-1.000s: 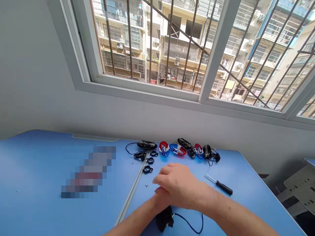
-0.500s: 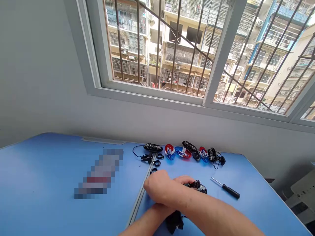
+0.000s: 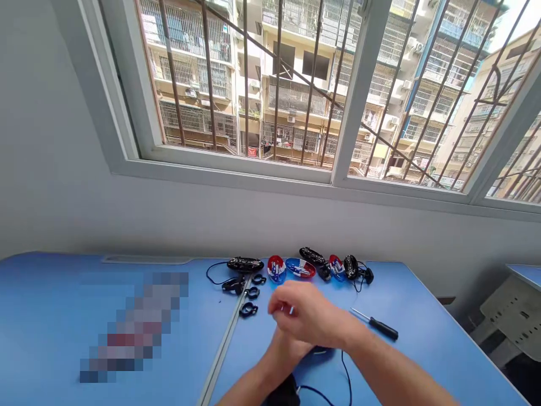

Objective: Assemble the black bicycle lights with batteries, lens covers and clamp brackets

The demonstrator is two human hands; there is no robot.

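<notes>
The right hand [image 3: 310, 316], grip curled, is above the left hand [image 3: 291, 344]; what either clamps cannot be told.

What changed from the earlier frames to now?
The right hand, which half a second ago reached left, partly covering the front black plastic ring, has drawn back rightward, uncovering it. A small silver piece near that ring a second ago no longer shows; can't tell whether it's held. The left hand's fingers are mostly hidden. Unmoved: black-handled screwdriver; red, white and blue oval shells.
</notes>
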